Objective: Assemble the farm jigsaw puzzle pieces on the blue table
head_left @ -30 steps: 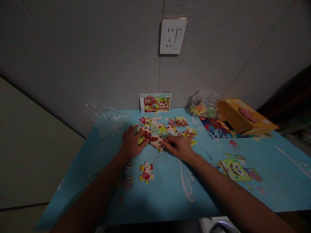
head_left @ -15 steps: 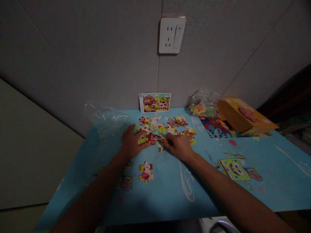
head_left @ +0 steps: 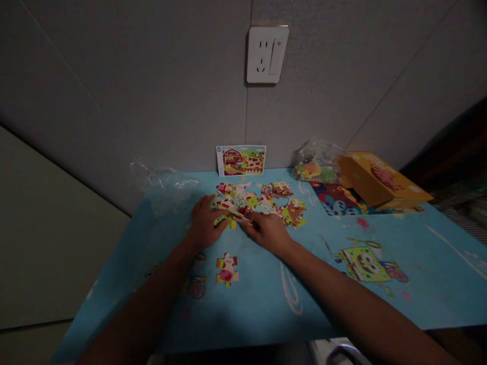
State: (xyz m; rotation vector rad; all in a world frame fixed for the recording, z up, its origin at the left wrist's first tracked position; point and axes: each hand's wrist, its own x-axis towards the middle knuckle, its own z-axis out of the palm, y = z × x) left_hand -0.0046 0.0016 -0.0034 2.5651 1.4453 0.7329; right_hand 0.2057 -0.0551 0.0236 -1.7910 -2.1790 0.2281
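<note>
Several colourful jigsaw pieces (head_left: 262, 202) lie in a loose cluster at the far middle of a blue cartoon-print table cover (head_left: 266, 299). My left hand (head_left: 203, 226) rests palm down at the cluster's left edge, fingers on a yellow-green piece (head_left: 225, 221). My right hand (head_left: 266, 230) lies just right of it, fingertips pinching a piece (head_left: 243, 216) up against the one under my left hand. A lone pink and white piece (head_left: 227, 269) lies nearer to me, apart from both hands. A small farm picture card (head_left: 241, 160) leans against the wall behind the cluster.
A yellow box (head_left: 380, 181) and a clear bag of pieces (head_left: 315, 165) sit at the back right. Crumpled clear plastic (head_left: 163, 183) lies at the back left. A wall socket (head_left: 266, 55) is above the card. The table's left edge drops off beside my left arm.
My right hand has slid left with its piece until it meets the piece under my left hand. My left hand stayed nearly still. The view has shifted slightly.
</note>
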